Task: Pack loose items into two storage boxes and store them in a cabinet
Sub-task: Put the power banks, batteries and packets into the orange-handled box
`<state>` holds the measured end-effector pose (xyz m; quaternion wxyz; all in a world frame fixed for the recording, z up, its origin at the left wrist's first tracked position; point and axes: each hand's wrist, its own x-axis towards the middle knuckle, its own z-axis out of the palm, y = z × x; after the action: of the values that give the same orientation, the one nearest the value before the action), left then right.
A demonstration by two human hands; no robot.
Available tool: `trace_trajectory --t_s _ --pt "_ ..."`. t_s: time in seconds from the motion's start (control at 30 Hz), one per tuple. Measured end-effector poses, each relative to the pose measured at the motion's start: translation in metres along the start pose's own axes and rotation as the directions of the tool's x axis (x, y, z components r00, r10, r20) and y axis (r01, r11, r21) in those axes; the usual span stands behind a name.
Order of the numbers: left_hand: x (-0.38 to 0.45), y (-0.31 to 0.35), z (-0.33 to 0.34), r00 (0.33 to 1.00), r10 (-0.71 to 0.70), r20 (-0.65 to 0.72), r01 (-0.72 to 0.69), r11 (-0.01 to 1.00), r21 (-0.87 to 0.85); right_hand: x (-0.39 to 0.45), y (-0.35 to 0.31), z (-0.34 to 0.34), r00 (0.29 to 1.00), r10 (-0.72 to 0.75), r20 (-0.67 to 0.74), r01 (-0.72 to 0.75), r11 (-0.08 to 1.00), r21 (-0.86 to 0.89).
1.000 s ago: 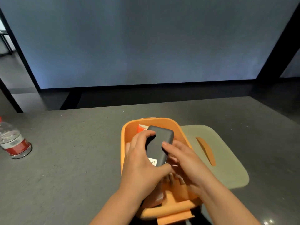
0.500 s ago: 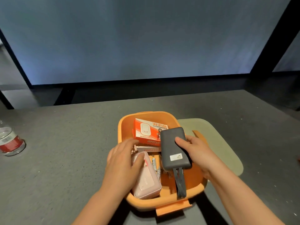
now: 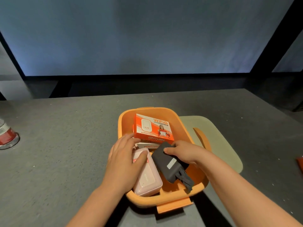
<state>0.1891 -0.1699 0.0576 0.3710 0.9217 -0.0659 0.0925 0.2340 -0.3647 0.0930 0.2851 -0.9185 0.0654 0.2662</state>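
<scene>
An orange storage box [image 3: 180, 123] stands on the grey table, open. Inside lie an orange WiFi carton [image 3: 152, 128] at the far end, a white carton [image 3: 150, 146] under it, a pink case [image 3: 146, 177] at the near left and a dark grey power bank [image 3: 165, 166] with a strap at the near right. My left hand [image 3: 124, 161] lies flat on the pink case, thumb on its top. My right hand [image 3: 185, 153] grips the far end of the power bank, which tilts down into the box.
The box's pale green lid [image 3: 216, 143] with an orange handle lies to the right, partly under the box. A water bottle [image 3: 6, 136] stands at the left edge. Something red [image 3: 300, 163] shows at the right edge. A dark wall panel rises behind the table.
The power bank has passed from both hands to my right hand alone and sunk lower into the box's near right. My left hand has settled on the pink case.
</scene>
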Motion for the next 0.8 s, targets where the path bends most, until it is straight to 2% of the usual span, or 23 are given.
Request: trace_trajectory --t_s 0.1,0.23,0.43,0.67,0.8 --pt "0.000 0.000 0.000 1.000 -0.026 0.012 0.026 1.000 -0.011 0.011 0.003 0.009 1.000 0.024 0.008 -0.024 0.999 -0.023" --pt "0.000 -0.002 0.001 1.000 -0.026 0.008 0.026 0.999 -0.031 0.020 0.012 0.024 0.997 0.063 -0.050 -0.064 0.997 -0.032" --pt "0.000 -0.003 0.001 1.000 0.002 -0.001 -0.002 0.999 -0.045 0.019 0.017 0.034 0.989 -0.014 -0.144 -0.002 0.994 -0.113" --pt "0.000 -0.005 0.002 1.000 0.007 0.004 -0.007 0.999 -0.049 -0.006 0.015 0.027 0.994 -0.099 0.052 0.111 0.920 -0.375" --pt "0.000 -0.005 0.002 1.000 0.004 0.001 -0.004 0.999 -0.051 -0.013 0.015 0.026 0.990 -0.135 0.042 0.140 0.885 -0.444"
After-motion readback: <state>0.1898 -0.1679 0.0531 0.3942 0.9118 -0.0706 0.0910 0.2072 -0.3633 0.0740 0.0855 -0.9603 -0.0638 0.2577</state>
